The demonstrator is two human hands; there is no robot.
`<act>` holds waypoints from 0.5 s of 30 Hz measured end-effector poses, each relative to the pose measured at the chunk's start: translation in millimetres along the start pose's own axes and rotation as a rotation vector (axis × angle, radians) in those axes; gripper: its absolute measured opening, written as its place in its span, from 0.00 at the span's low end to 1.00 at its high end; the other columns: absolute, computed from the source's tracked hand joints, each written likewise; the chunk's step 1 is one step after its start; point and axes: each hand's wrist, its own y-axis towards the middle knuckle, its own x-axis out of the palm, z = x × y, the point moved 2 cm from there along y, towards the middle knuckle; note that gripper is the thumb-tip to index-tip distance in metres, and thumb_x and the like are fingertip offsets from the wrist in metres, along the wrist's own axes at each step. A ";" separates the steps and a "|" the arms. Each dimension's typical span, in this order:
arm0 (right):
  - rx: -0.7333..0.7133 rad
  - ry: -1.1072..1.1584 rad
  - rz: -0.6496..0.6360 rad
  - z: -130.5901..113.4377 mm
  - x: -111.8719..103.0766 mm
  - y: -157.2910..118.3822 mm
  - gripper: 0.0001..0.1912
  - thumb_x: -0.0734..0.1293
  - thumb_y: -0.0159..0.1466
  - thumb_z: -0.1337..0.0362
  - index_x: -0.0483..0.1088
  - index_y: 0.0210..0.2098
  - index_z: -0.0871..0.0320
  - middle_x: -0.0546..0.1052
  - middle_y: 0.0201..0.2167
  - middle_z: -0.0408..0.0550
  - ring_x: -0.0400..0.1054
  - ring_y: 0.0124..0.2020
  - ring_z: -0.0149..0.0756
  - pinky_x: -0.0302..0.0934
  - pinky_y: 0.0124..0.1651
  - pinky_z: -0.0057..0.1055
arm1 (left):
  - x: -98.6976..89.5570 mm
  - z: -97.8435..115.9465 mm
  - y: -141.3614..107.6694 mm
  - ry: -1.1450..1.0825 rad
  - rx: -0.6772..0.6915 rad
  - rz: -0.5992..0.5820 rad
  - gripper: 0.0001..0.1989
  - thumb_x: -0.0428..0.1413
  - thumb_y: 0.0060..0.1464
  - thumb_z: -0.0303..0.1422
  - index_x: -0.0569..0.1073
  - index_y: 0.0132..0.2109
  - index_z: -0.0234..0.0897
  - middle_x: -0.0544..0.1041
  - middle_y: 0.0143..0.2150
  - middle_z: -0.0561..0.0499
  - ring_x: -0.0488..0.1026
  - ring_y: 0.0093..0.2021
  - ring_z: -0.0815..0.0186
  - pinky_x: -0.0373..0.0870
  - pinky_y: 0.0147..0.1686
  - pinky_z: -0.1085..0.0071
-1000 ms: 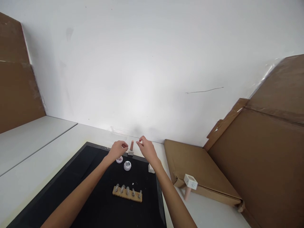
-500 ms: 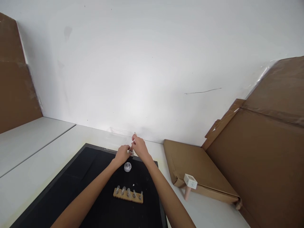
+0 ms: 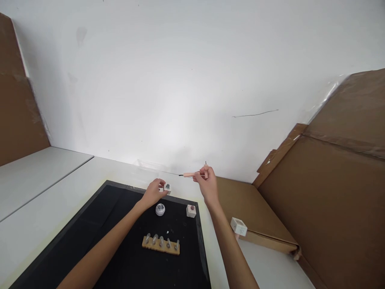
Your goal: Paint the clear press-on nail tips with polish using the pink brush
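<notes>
Nail polish bottles: three, white and squarish. The near-centre bottle (image 3: 167, 188) is by the black mat's (image 3: 120, 208) far edge, uncapped; the mat bottle (image 3: 191, 210) is uncapped near the mat's far right corner; the right-hand bottle (image 3: 239, 226) is lower right, by the flat cardboard box (image 3: 249, 204), a bit of peach cap (image 3: 237, 236) showing below it.
Brush caps: two, peach, both in your right hand (image 3: 207, 184). The level brush cap (image 3: 189, 175) points its dark bristles left; the raised brush cap (image 3: 206, 175) has its tip up.
Your left hand: one (image 3: 155, 192), thumb and fingers closed round the near-centre bottle.
Your right hand: fingers pinched on both caps, well clear of the bottles.
Jar: one in view, white (image 3: 160, 209), lower middle.
Nail tips: five, clear, upright on one tan strip (image 3: 161, 245).
Changed vs half a second ago: your hands met at the near-centre bottle then; now they're apart, its cap off, your right hand shifted right. The mat bottle, hidden then, shows.
Same: nail tips and jar, roughly where they were.
</notes>
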 end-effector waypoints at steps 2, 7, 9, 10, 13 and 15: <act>0.033 0.103 0.038 4.1 -8.4 -6.8 0.16 0.64 0.66 0.61 0.66 0.51 0.60 0.71 0.49 0.51 0.70 0.44 0.39 0.68 0.44 0.42 | -3.1 8.6 -4.0 -0.131 0.011 0.004 0.16 0.54 0.60 0.34 0.68 0.54 0.34 0.71 0.52 0.44 0.73 0.47 0.58 0.73 0.44 0.56; 0.090 0.321 0.051 7.4 -8.4 -20.5 0.15 0.64 0.66 0.62 0.66 0.51 0.60 0.72 0.49 0.51 0.70 0.44 0.39 0.68 0.44 0.41 | -7.6 42.3 -23.6 -0.435 0.044 -0.083 0.14 0.54 0.60 0.34 0.70 0.51 0.33 0.73 0.50 0.45 0.74 0.45 0.60 0.73 0.43 0.58; 0.111 0.377 0.019 5.1 -1.8 -24.7 0.15 0.64 0.66 0.62 0.66 0.50 0.60 0.72 0.48 0.50 0.71 0.43 0.38 0.68 0.43 0.40 | -6.5 57.2 -32.6 -0.529 0.063 -0.128 0.13 0.56 0.58 0.34 0.72 0.48 0.33 0.76 0.46 0.46 0.74 0.43 0.61 0.73 0.43 0.59; 0.120 0.398 -0.005 3.6 2.2 -26.9 0.15 0.64 0.66 0.62 0.66 0.50 0.60 0.72 0.48 0.50 0.71 0.43 0.38 0.69 0.43 0.40 | -5.5 63.9 -36.4 -0.571 0.071 -0.147 0.15 0.60 0.55 0.34 0.73 0.48 0.32 0.77 0.44 0.46 0.74 0.42 0.61 0.72 0.43 0.60; 0.143 0.431 -0.087 -0.4 13.9 -34.3 0.14 0.64 0.66 0.62 0.67 0.50 0.60 0.72 0.47 0.50 0.71 0.42 0.38 0.69 0.43 0.40 | -3.3 78.7 -43.0 -0.664 0.087 -0.186 0.20 0.66 0.44 0.36 0.77 0.45 0.34 0.79 0.42 0.45 0.74 0.42 0.60 0.69 0.44 0.63; 0.149 0.427 -0.131 -1.7 19.7 -38.3 0.14 0.64 0.66 0.62 0.67 0.50 0.60 0.72 0.47 0.50 0.71 0.42 0.38 0.68 0.43 0.40 | -3.2 83.7 -43.8 -0.696 0.092 -0.197 0.21 0.67 0.41 0.38 0.78 0.43 0.34 0.79 0.44 0.43 0.74 0.43 0.58 0.69 0.44 0.63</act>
